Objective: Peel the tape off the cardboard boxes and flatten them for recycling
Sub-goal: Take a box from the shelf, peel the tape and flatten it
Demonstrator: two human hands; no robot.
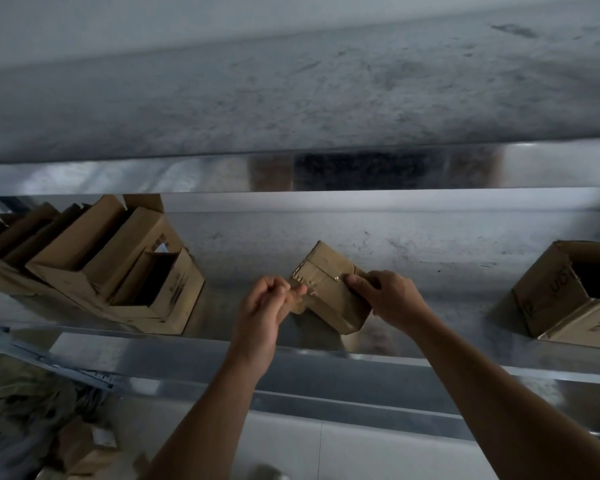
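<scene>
The small cardboard box (329, 271) is held tilted at frame centre over the scuffed grey metal shelf (430, 244). Its long axis runs upper left to lower right. The board is matte brown and creased.

- The left hand (267, 303) fingers pinch a clear glossy tape strip (303, 289) at the box's left edge.
- The right hand (385, 296) fingers grip its right side.
- Open cartons stand at frame left (118, 258) and right (568, 292).

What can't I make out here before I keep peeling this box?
All in the head view:
The tape: clear and blurred; the left hand covers its end, so how much is peeled is unclear.
The small box: the right hand hides its right end.
The open box: cut off by the right edge; print too blurred to read.
The floor pile: dim and blurred.
</scene>
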